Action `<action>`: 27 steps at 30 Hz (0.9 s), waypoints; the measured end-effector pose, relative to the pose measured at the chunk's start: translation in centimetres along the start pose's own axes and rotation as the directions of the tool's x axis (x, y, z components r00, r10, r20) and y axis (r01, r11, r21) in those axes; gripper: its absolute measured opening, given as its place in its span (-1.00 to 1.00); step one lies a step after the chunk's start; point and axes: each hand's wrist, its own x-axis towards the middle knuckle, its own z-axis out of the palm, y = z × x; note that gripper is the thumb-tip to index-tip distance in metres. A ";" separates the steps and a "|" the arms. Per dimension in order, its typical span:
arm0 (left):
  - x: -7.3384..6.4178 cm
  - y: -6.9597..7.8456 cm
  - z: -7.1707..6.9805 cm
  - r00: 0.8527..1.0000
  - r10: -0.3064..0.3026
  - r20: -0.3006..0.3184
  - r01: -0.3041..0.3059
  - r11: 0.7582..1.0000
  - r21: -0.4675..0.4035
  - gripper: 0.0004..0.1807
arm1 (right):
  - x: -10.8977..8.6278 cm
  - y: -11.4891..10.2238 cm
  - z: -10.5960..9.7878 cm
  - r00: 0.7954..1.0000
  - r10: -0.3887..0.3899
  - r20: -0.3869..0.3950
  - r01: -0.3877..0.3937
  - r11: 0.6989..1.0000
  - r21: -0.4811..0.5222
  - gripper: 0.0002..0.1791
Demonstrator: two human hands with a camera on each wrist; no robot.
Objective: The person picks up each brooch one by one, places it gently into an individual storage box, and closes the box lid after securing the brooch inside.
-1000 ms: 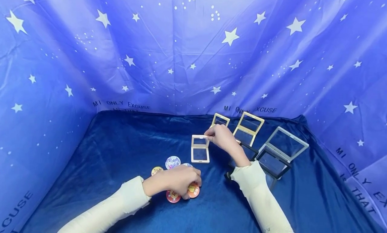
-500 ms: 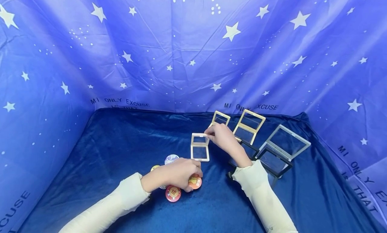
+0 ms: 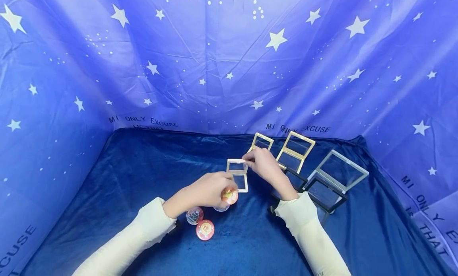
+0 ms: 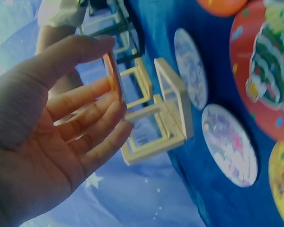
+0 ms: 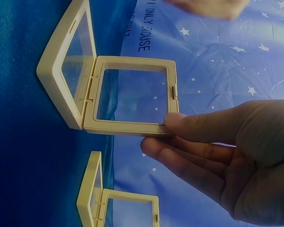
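Observation:
In the head view my left hand (image 3: 209, 188) pinches a round orange button badge (image 3: 230, 196) just in front of a small cream hinged display frame (image 3: 247, 184). The left wrist view shows that badge edge-on between thumb and fingertips. My right hand (image 3: 262, 164) holds the raised half of the frame by its corner, thumb on one face and fingers behind, as the right wrist view shows. The frame stands open, with a clear film window in each half. On the cloth lie a red badge (image 3: 205, 230), a tree-patterned badge (image 3: 195, 215) and a pale badge (image 3: 222, 208).
Behind the right hand stand a small yellow frame (image 3: 264, 135) and a larger yellow frame (image 3: 302, 142), both open. Farther right are a black frame (image 3: 334, 207) and a big grey frame (image 3: 352, 184). Dark blue cloth (image 3: 150, 164) covers the surface; a starry curtain (image 3: 200, 101) hangs behind.
My left hand has lifted the orange badge off the cloth and carried it up toward the cream frame. The right hand keeps its hold on the frame.

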 end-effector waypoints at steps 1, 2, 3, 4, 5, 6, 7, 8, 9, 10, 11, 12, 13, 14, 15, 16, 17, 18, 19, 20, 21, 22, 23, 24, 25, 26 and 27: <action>0.1 -0.1 -0.2 1.000 -0.015 -0.016 0.014 1.000 -0.005 -0.59 | 0.0 0.0 0.0 1.000 0.001 0.000 -0.001 1.000 0.000 -0.88; 0.1 -0.2 -0.4 0.999 -0.030 -0.029 0.030 1.000 -0.008 -0.58 | 0.0 0.0 0.1 1.000 0.002 -0.001 -0.002 1.000 0.001 -0.87; 0.2 -0.4 -0.6 0.998 -0.043 -0.043 0.042 0.999 -0.009 -0.58 | 0.0 0.0 0.1 1.000 0.004 -0.003 -0.004 1.000 0.004 -0.87; 0.3 -0.5 -0.7 0.997 -0.052 -0.056 0.052 0.999 -0.008 -0.58 | 0.0 -0.1 0.1 1.000 0.007 -0.005 -0.007 1.000 0.005 -0.87; 0.3 -0.6 -0.8 0.996 -0.059 -0.072 0.059 0.998 -0.009 -0.58 | 0.0 -0.1 0.2 1.000 0.009 -0.008 -0.009 1.000 0.009 -0.88; 0.4 -0.8 -0.9 0.994 -0.066 -0.087 0.065 0.998 -0.012 -0.58 | 0.0 -0.1 0.2 1.000 0.009 -0.012 -0.009 1.000 0.011 -0.88; 0.5 -0.9 -0.9 0.992 -0.071 -0.101 0.070 0.997 -0.016 -0.58 | -0.1 -0.2 0.2 1.000 0.012 -0.015 -0.012 1.000 0.013 -0.88; 0.6 -1.0 -1.0 0.991 -0.075 -0.113 0.073 0.997 -0.021 -0.58 | -0.1 -0.2 0.2 1.000 0.015 -0.020 -0.015 1.000 0.016 -0.88; 0.7 -1.1 -1.0 0.989 -0.080 -0.123 0.077 0.997 -0.028 -0.58 | -0.1 -0.2 0.2 1.000 0.017 -0.025 -0.016 1.000 0.017 -0.88; 0.8 -1.2 -1.0 0.988 -0.085 -0.129 0.081 0.996 -0.034 -0.58 | -0.1 -0.2 0.2 0.999 0.020 -0.030 -0.019 1.000 0.020 -0.88; 0.9 -1.2 -0.9 0.987 -0.090 -0.133 0.085 0.995 -0.043 -0.58 | 0.0 -0.2 0.3 0.999 0.022 -0.035 -0.021 1.000 0.021 -0.88; 1.0 -1.3 -0.9 0.986 -0.096 -0.135 0.090 0.994 -0.055 -0.57 | 0.0 -0.1 0.3 0.999 0.024 -0.039 -0.024 0.999 0.022 -0.89; 1.2 -1.3 -0.8 0.986 -0.099 -0.136 0.092 0.994 -0.061 -0.58 | 0.0 -0.1 0.3 0.999 0.027 -0.042 -0.026 0.999 0.024 -0.89; 1.3 -1.4 -0.7 0.986 -0.100 -0.136 0.092 0.994 -0.064 -0.58 | 0.0 -0.1 0.4 0.999 0.029 -0.046 -0.028 0.999 0.027 -0.89; 1.5 -1.4 -0.7 0.986 -0.101 -0.136 0.092 0.993 -0.067 -0.59 | 0.0 -0.1 0.4 0.998 0.032 -0.048 -0.031 0.999 0.030 -0.89; 1.6 -1.5 -0.6 0.986 -0.099 -0.137 0.091 0.994 -0.067 -0.59 | 0.0 -0.1 0.4 0.998 0.035 -0.050 -0.033 0.999 0.033 -0.89; 1.8 -1.5 -0.6 0.986 -0.096 -0.137 0.088 0.994 -0.065 -0.60 | 0.0 0.0 0.5 0.998 0.035 -0.051 -0.034 0.999 0.034 -0.89; 2.0 -1.6 -0.5 0.986 -0.092 -0.137 0.084 0.995 -0.061 -0.61 | 0.0 0.0 0.4 0.998 0.038 -0.051 -0.036 0.999 0.037 -0.90; 2.1 -1.6 -0.5 0.987 -0.087 -0.137 0.080 0.995 -0.057 -0.61 | 0.0 0.0 0.4 0.998 0.040 -0.050 -0.038 0.998 0.040 -0.90; 2.3 -1.7 -0.4 0.987 -0.083 -0.134 0.076 0.996 -0.056 -0.61 | 0.0 0.0 0.4 0.998 0.042 -0.048 -0.040 0.998 0.042 -0.90; 2.4 -1.7 -0.4 0.988 -0.078 -0.133 0.072 0.996 -0.052 -0.62 | 0.0 0.0 0.4 0.998 0.041 -0.047 -0.039 0.998 0.042 -0.90; 2.5 -1.7 -0.4 0.989 -0.073 -0.132 0.067 0.997 -0.048 -0.62 | 0.0 0.0 0.4 0.998 0.042 -0.045 -0.040 0.998 0.043 -0.90; 2.7 -1.8 -0.3 0.989 -0.069 -0.128 0.064 0.997 -0.048 -0.61 | 0.1 0.1 0.4 0.998 0.045 -0.042 -0.043 0.998 0.045 -0.90; 2.8 -1.8 -0.3 0.990 -0.066 -0.124 0.061 0.997 -0.049 -0.61 | 0.1 0.1 0.4 0.998 0.049 -0.040 -0.047 0.998 0.048 -0.90; 2.9 -1.8 -0.3 0.991 -0.067 -0.118 0.061 0.997 -0.051 -0.61 | 0.1 0.1 0.4 0.998 0.050 -0.038 -0.048 0.998 0.050 -0.90; 3.0 -1.9 -0.4 0.992 -0.067 -0.110 0.062 0.997 -0.053 -0.60 | 0.1 0.1 0.4 0.998 0.052 -0.036 -0.050 0.997 0.050 -0.90; 3.1 -1.9 -0.4 0.992 -0.069 -0.104 0.063 0.996 -0.058 -0.59 | 0.2 0.1 0.4 0.998 0.055 -0.035 -0.053 0.997 0.052 -0.90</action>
